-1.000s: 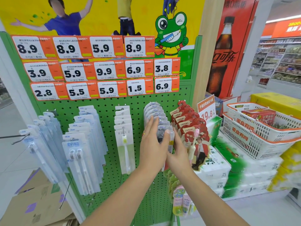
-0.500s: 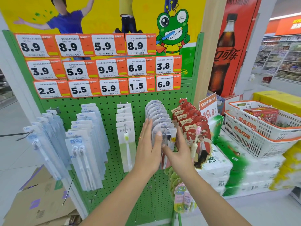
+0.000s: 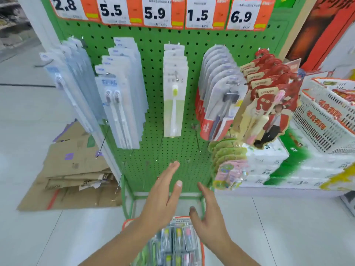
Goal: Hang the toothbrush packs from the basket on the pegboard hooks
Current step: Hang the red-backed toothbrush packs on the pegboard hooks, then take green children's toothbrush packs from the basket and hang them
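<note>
The green pegboard [image 3: 157,54] carries rows of hung toothbrush packs; the grey-and-red row [image 3: 219,89] hangs right of centre. On the floor below me stands an orange-rimmed basket [image 3: 126,221] holding several toothbrush packs [image 3: 178,240]. My left hand [image 3: 163,196] and my right hand [image 3: 207,217] hover over the basket with fingers spread, holding nothing. Their forearms hide part of the basket.
Bare hooks [image 3: 196,135] stick out low on the board. Red carded packs [image 3: 269,96] and green-pink packs [image 3: 228,162] hang at right. Flattened cardboard [image 3: 73,169] lies on the floor at left. White baskets [image 3: 326,116] sit on stacked boxes at right.
Both hands have left the grey-and-red pack row on the board and come down over the basket. My view has tilted downward, bringing the basket into sight.
</note>
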